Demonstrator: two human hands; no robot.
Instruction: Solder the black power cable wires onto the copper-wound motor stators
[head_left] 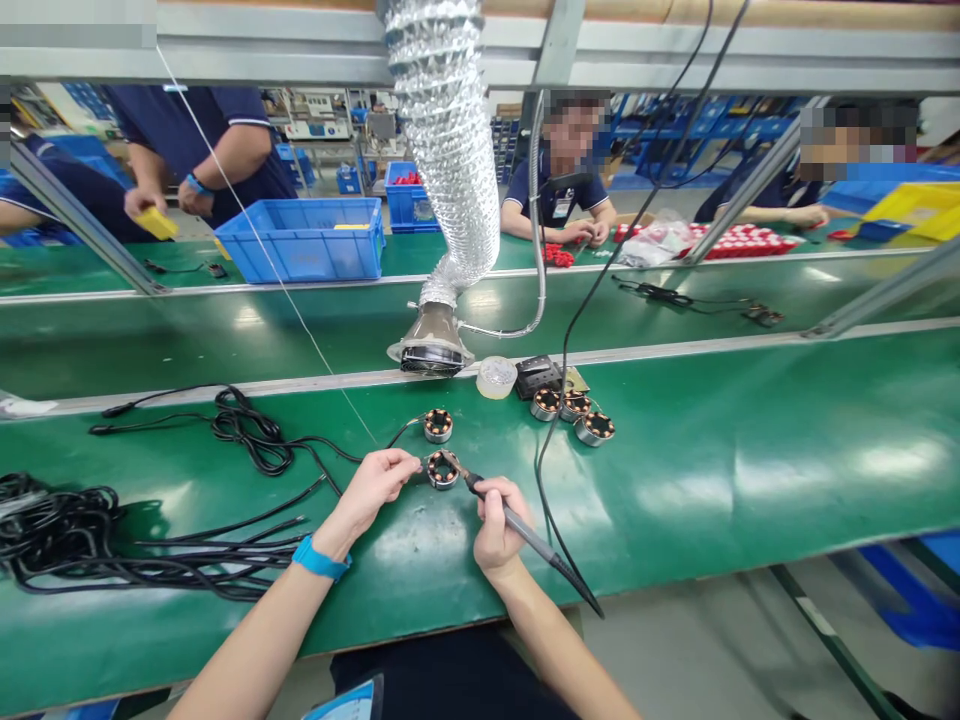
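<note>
A small round ring part with orange pads lies on the green bench. My left hand, a blue band on its wrist, pinches a thin wire at the ring's left side. My right hand is closed round a black soldering iron, held like a pen, and its tip rests on the ring's top. The iron's black cord runs up and away over the bench. A second ring part with a black lead lies just beyond.
Three more ring parts sit to the right, by a tape roll and a small black box. A silver fume duct hangs ahead. Black cables pile at left. Other people work behind, near a blue crate.
</note>
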